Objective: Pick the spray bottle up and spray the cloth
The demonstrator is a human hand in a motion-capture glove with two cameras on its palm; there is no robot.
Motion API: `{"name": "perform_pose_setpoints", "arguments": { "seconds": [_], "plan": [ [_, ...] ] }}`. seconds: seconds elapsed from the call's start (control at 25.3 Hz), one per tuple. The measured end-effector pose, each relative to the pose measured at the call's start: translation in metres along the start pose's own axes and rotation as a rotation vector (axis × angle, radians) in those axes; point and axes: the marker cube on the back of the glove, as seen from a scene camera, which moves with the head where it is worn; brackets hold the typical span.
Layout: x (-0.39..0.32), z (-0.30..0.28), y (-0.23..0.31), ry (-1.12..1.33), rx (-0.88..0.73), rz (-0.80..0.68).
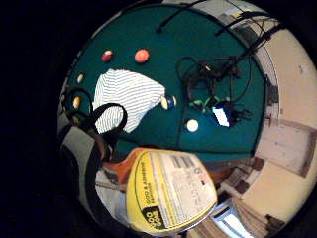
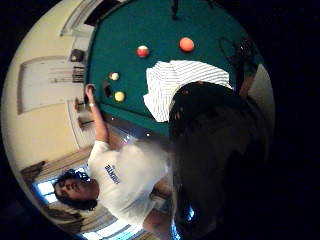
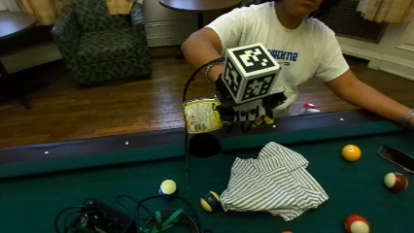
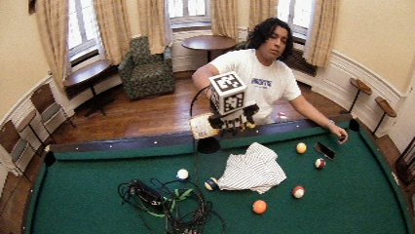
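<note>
Bottle's up off the pool table, spray step is next.

Outside view: black-gloved right hand [image 3: 249, 109] is curled round the yellow-labelled plastic spray bottle [image 3: 202, 115], above the near rail, with the striped white cloth [image 3: 275, 182] mid-felt below. Probably needs aiming down, then a trigger squeeze. Little-finger palm view adds the label [image 1: 171, 191] up close; thumb-side view shows only cloth [image 2: 175, 82].

A person stands behind the green table [image 4: 84, 195] with the gloved right hand [image 4: 231, 120] raised above the rail, gripping a spray bottle [image 4: 202, 126] with a yellow label, over a striped cloth [image 4: 252, 170] that lies crumpled on the felt among scattered billiard balls [image 4: 259, 206].
</note>
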Motion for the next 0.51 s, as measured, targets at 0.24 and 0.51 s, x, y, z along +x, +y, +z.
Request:
{"name": "perform_pose_setpoints", "arguments": {
  "seconds": [0.24,0.51],
  "plan": [
    [-0.017,0.036,-0.019,0.208,-0.183,0.027],
    [-0.031,0.086,-0.041,0.347,-0.322,0.009]
  ]
}}
